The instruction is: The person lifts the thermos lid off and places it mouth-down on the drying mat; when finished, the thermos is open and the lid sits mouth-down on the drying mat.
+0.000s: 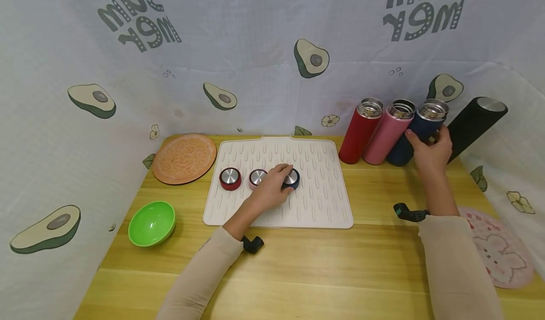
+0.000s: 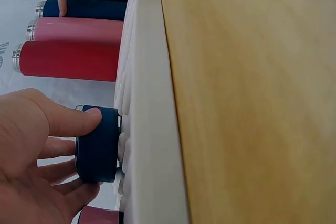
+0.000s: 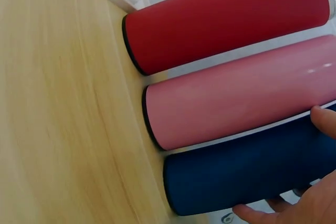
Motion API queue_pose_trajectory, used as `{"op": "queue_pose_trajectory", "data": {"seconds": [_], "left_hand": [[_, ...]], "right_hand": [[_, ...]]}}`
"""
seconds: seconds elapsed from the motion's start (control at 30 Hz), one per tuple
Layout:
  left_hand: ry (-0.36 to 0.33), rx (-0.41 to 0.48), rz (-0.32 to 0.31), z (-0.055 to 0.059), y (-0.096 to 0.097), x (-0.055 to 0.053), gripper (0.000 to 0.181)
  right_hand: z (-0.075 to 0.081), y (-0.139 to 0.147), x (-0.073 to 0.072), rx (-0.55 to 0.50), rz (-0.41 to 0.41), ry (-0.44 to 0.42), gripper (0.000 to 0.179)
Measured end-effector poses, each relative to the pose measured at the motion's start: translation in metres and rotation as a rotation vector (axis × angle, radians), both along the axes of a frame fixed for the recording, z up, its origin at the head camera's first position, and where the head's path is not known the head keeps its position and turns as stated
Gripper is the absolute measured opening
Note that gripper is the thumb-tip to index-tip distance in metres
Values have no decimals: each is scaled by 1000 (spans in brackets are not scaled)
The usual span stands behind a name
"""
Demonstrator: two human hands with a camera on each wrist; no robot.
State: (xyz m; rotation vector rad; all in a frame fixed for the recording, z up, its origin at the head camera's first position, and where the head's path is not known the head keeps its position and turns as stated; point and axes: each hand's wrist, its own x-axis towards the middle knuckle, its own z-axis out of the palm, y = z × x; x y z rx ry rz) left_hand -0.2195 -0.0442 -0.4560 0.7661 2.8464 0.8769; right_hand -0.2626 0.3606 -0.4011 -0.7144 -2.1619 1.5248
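The left hand (image 1: 272,187) pinches the small, light blue lid (image 1: 292,180) by its rim, while the right hand (image 1: 431,152) wraps the smooth, rigid blue bottle (image 1: 419,131) mid-body.

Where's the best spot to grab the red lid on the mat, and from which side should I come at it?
Take the red lid by its round side wall, coming straight down from above. It lies flat on the white mat with its steel face up, so thumb and fingers can pinch opposite sides. Its left is free; the pink lid sits close on its right.

Green bowl (image 1: 151,222), orange plate (image 1: 184,158)
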Motion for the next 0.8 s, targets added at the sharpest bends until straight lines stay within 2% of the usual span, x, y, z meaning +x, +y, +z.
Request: {"op": "queue_pose_trajectory", "data": {"seconds": [0.3, 0.5, 0.7, 0.8], "left_hand": [[6, -40, 10, 0, 1, 1, 67], [12, -17, -13, 0, -2, 1, 70], [30, 7, -21, -1, -5, 2, 68], [36, 9, -23, -2, -4, 3, 67]], "right_hand": [[-3, 8, -3, 74, 28, -42, 74], [2, 10, 6, 107, 36, -77, 83], [4, 13, 16, 236, -15, 10, 74], [4, 18, 20, 266, -27, 66, 70]]}}
